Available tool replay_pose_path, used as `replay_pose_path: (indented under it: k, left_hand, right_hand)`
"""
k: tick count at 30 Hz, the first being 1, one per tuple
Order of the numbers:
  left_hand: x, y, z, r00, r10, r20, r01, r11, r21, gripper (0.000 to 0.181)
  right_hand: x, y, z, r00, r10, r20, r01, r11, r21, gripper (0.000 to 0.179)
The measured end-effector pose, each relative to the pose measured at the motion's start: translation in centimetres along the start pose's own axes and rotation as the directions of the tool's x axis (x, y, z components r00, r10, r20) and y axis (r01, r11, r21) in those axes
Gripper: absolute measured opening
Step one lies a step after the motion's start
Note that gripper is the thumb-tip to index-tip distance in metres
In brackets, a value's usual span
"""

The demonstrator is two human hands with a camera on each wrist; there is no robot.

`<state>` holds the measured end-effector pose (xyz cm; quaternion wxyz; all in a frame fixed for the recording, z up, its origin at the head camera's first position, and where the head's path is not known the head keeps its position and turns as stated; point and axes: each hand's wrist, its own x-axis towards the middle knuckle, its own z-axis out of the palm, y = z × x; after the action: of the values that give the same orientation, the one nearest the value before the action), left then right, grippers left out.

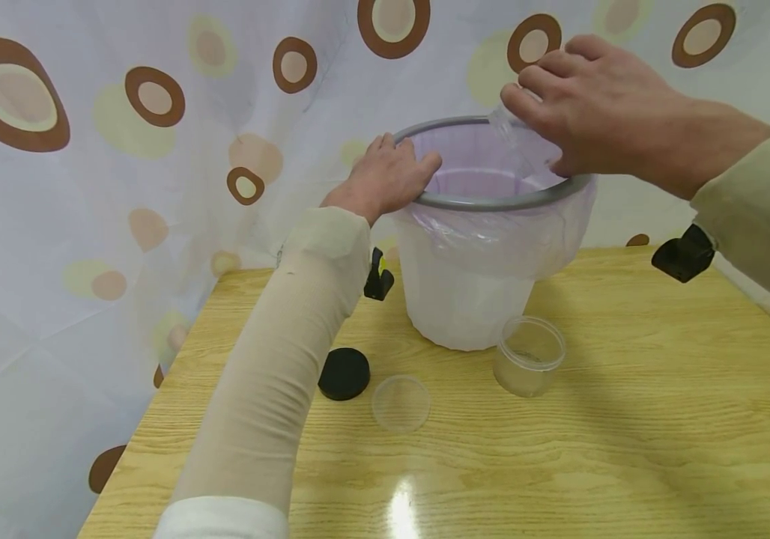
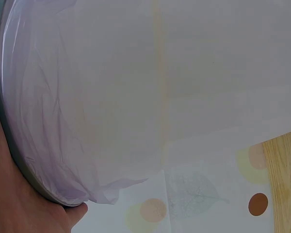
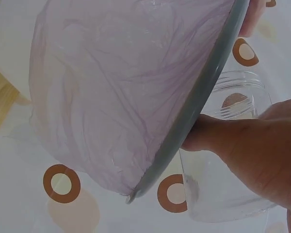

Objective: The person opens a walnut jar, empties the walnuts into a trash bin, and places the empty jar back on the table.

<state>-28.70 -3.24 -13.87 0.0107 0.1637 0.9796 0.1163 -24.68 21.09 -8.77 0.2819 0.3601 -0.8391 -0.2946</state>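
A white trash bin [image 1: 466, 292] stands on the table, its grey rim [image 1: 493, 202] holding a thin purple bin liner [image 1: 513, 232] folded over the outside. My left hand [image 1: 388, 176] grips the rim on the left side; the left wrist view shows a fingertip [image 2: 77, 213] curled by the rim's edge. Over the bin's right side, my right hand [image 1: 587, 112] holds a clear screw-neck jar [image 3: 218, 194], tilted with its threaded mouth toward the inside. In the right wrist view the thumb lies along the jar close to the rim. The inside bottom of the bin is hidden.
On the wooden table [image 1: 628, 449] in front of the bin are a black round lid [image 1: 344, 374], a clear flat disc [image 1: 401, 404] and an uncovered clear plastic tub [image 1: 529, 359]. A curtain with brown ring patterns [image 1: 156, 97] hangs behind and to the left.
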Motion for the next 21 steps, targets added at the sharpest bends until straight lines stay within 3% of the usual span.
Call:
replay_pose_path:
  k: [5, 12, 17, 21]
  left_hand:
    - [0.01, 0.05, 0.04, 1.000, -0.009, 0.001, 0.009, 1.000, -0.004, 0.071]
    - [0.15, 0.18, 0.06, 1.000, -0.009, -0.003, 0.009, 1.000, 0.009, 0.071]
    - [0.18, 0.21, 0.11, 1.000, -0.001, -0.007, 0.002, 1.000, 0.015, 0.071]
    - [0.13, 0.18, 0.12, 1.000, -0.006, -0.017, 0.007, 1.000, 0.015, 0.069]
  right_hand:
    - [-0.19, 0.41, 0.00, 0.989, -0.141, -0.048, 0.133, 0.982, -0.137, 0.098]
    - [-0.14, 0.72, -0.06, 0.946, -0.324, -0.005, 0.313, 0.916, -0.252, 0.107]
    - [-0.27, 0.86, -0.21, 0.923, -0.385, 0.023, 0.373, 0.876, -0.307, 0.107]
    - [-0.27, 0.63, -0.42, 0.917, -0.397, 0.033, 0.386, 0.865, -0.320, 0.110]
